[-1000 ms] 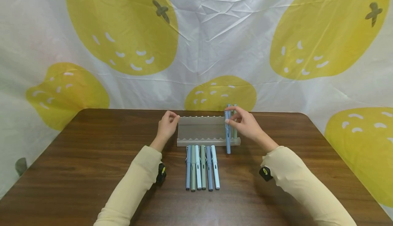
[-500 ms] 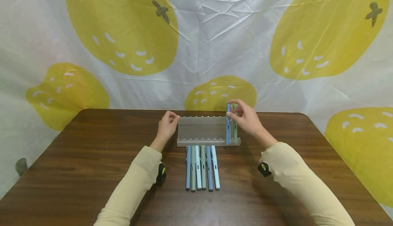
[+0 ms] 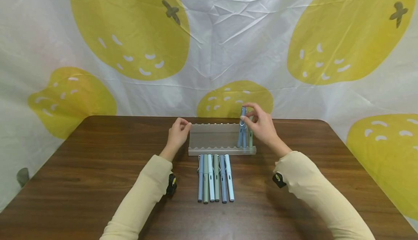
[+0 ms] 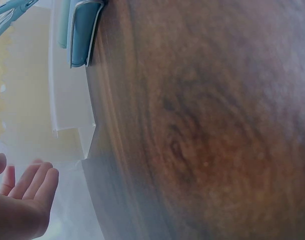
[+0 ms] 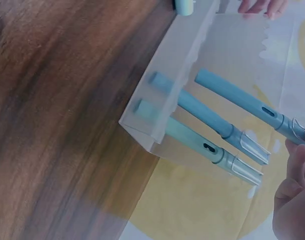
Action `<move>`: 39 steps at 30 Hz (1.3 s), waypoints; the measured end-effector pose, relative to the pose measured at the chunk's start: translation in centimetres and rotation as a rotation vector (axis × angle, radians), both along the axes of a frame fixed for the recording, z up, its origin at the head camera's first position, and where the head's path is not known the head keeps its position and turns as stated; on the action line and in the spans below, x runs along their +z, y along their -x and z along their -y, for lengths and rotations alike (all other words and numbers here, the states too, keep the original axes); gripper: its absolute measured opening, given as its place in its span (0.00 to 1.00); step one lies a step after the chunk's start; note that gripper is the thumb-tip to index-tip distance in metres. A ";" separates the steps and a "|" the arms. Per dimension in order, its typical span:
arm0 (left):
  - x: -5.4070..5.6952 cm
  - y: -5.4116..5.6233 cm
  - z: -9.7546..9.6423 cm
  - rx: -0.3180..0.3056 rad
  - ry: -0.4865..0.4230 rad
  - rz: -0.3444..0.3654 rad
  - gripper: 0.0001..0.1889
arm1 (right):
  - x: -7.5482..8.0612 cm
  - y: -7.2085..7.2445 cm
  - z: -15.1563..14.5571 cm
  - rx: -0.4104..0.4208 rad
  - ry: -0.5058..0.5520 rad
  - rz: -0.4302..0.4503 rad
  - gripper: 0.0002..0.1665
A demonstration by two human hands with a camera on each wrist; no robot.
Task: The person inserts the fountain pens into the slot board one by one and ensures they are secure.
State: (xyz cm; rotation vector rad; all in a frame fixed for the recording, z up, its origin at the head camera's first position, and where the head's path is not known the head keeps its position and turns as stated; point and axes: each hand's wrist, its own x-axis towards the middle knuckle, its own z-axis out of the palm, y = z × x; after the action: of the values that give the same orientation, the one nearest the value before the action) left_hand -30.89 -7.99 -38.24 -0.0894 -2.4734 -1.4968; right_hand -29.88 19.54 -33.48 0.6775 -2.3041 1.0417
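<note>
A person in pale yellow sleeves (image 3: 313,185) works with both hands at a clear pen rack (image 3: 212,136) on a brown wood-grain worktop (image 3: 114,182). Above the right part of the rack, the right hand (image 3: 262,127) pinches a blue pen (image 5: 237,97) between thumb and fingers near its capped upper end. The pen slants, cap uppermost, its lower end just beside the scalloped edge of the rack's front ledge (image 3: 213,153); whether the two touch cannot be told.

Toward the rack's right end, two more pens stand in its notches: a second blue pen (image 5: 207,116), near the held one, and a green pen (image 5: 190,138) closest to the end. At the rack's upper left corner is the left hand (image 3: 177,135), its thumb and index finger brought close together; whether they pinch the clear panel cannot be told.

In front of the rack, six pens (image 3: 216,178) in blue, green and pale blue lie side by side on the worktop, capped ends toward it. Behind the rack hangs a white cloth (image 3: 209,51) printed with big yellow fruit. Black wrist devices (image 3: 171,184) show at both cuffs, nearer the camera than the rack.
</note>
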 end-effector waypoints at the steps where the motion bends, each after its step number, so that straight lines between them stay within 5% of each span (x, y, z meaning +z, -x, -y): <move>1: 0.0 0.0 0.0 0.001 0.002 -0.002 0.10 | -0.1 0.0 0.0 -0.001 0.001 -0.010 0.20; 13: 0.1 -0.2 0.0 -0.005 -0.002 0.011 0.10 | -1.7 0.0 0.3 -0.016 -0.017 -0.043 0.20; 30: 0.2 -0.3 0.1 -0.007 0.007 0.017 0.10 | -1.8 0.4 0.5 0.015 -0.046 0.065 0.19; 39: 0.2 -0.3 0.2 -0.007 0.008 0.012 0.10 | -1.7 1.0 0.3 0.019 -0.101 0.035 0.21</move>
State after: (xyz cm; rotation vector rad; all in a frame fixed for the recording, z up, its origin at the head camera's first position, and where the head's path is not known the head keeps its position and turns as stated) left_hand -30.58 -8.19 -38.01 -0.0902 -2.4914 -1.4942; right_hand -30.91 19.23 -35.18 0.7268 -2.3978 0.9582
